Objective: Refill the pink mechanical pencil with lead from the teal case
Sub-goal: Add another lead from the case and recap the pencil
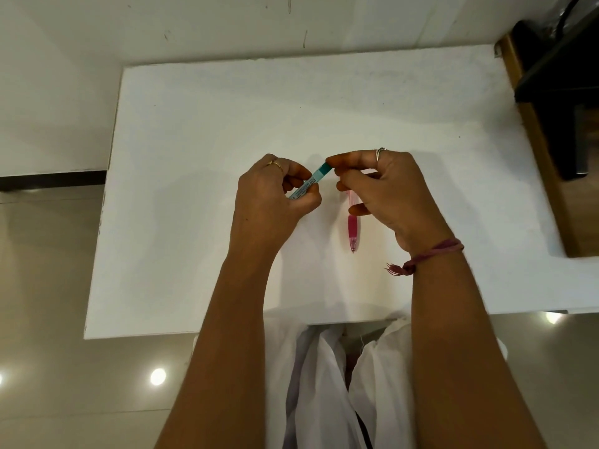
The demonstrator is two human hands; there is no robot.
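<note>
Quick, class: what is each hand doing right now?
Left hand: closed around the teal case.
Right hand: fingertips pinching the teal case's cap end; pink pencil lies beneath.

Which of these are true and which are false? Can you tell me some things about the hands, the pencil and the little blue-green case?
1. The left hand holds the teal case. True.
2. The pink pencil is held up in the air. False: it lies on the white table, partly under the right hand.
3. The right hand's fingertips are at the dark end of the case. True.
4. The right wrist is bare. False: it wears a reddish thread band.
5. Both hands wear a ring. True.
</note>
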